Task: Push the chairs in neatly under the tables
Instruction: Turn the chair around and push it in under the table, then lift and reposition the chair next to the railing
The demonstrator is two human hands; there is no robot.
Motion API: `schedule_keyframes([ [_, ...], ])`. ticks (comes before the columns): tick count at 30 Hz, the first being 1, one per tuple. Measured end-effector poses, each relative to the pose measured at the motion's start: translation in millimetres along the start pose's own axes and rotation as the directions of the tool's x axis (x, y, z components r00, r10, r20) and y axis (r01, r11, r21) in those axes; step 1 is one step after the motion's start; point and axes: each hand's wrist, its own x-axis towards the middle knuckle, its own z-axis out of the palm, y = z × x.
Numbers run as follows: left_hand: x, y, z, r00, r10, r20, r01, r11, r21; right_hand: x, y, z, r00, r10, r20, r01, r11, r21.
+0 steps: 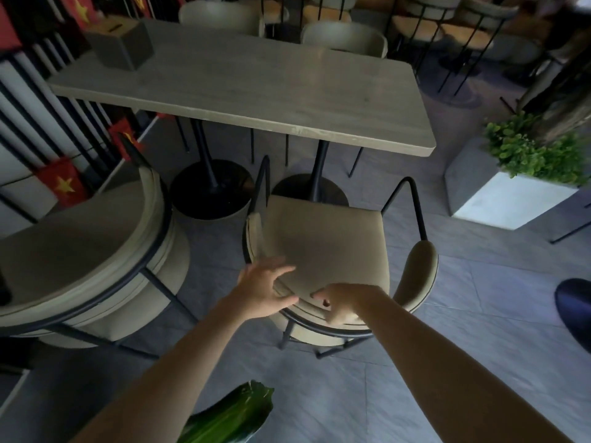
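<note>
Two bare hands are reaching over one armchair (pixel 323 244) at the 6 o'clock side of the rectangular grey wood-grain surface (pixel 256 87); its padded beige seat is standing clear of the edge, not tucked under. The left hand (pixel 265 289) is hovering with fingers (pixel 281 271) spread over the curved cushioned backrest, while the right hand (pixel 342 303) is curling its fingers loosely on the thin black metal frame; whether they are gripping it cannot be told. A second armchair (pixel 83 260), equally padded, is sitting at 8 o'clock. Two more chair backs are showing at 12 o'clock. One dark tissue box (pixel 120 43) is resting on the surface at 10 o'clock. Two round black pedestal bases are standing beneath. One white square planter (pixel 499 199) with leafy greenery is sitting at 3 o'clock.
</note>
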Motion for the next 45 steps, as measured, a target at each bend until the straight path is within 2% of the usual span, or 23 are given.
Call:
schedule_keyframes([
  [3, -17, -48, -41, 0.977, -0.14, -0.163, 0.141, 0.99, -0.007, 8, -59, -18, 0.97, -0.114, -0.214, 0.116, 0.993, -0.003],
  [5, -29, -86, -69, 0.926, -0.245, -0.287, 0.242, 0.969, -0.047, 20, -102, -27, 0.932, -0.174, -0.317, 0.188, 0.982, 0.013],
  [7, -43, -125, -94, 0.88, -0.329, -0.342, 0.33, 0.942, -0.057, 34, -150, -35, 0.894, -0.23, -0.386, 0.25, 0.968, 0.004],
  [11, -80, -198, -128, 0.855, -0.47, -0.218, 0.484, 0.875, 0.01, 61, -252, -47, 0.83, -0.321, -0.455, 0.324, 0.943, -0.074],
  [14, -107, -256, -139, 0.85, -0.52, -0.08, 0.526, 0.846, 0.091, 91, -313, -47, 0.838, -0.361, -0.409, 0.325, 0.932, -0.157],
  [16, -121, -292, -143, 0.831, -0.555, 0.039, 0.543, 0.825, 0.16, 111, -343, -48, 0.849, -0.381, -0.365, 0.287, 0.914, -0.288],
  [18, -132, -319, -144, 0.823, -0.55, 0.142, 0.506, 0.824, 0.254, 128, -363, -50, 0.872, -0.373, -0.317, 0.211, 0.871, -0.443],
  [20, -137, -336, -143, 0.837, -0.518, 0.178, 0.445, 0.832, 0.33, 144, -376, -54, 0.905, -0.33, -0.27, 0.135, 0.822, -0.553],
  [22, -136, -346, -140, 0.861, -0.472, 0.189, 0.403, 0.861, 0.311, 158, -381, -60, 0.92, -0.309, -0.241, 0.087, 0.761, -0.643],
  [25, -134, -352, -144, 0.903, -0.387, 0.186, 0.319, 0.894, 0.313, 165, -384, -74, 0.923, -0.332, -0.195, 0.093, 0.684, -0.723],
  [30, -135, -355, -150, 0.92, -0.336, 0.202, 0.254, 0.903, 0.347, 158, -392, -85, 0.924, -0.363, -0.118, 0.128, 0.587, -0.799],
  [41, -143, -389, -163, 0.905, -0.326, 0.274, 0.209, 0.901, 0.38, 156, -413, -70, 0.932, -0.353, -0.079, 0.162, 0.603, -0.781],
  [45, -142, -418, -171, 0.91, -0.294, 0.293, 0.149, 0.89, 0.431, 153, -423, -58, 0.934, -0.345, -0.088, 0.175, 0.659, -0.731],
])
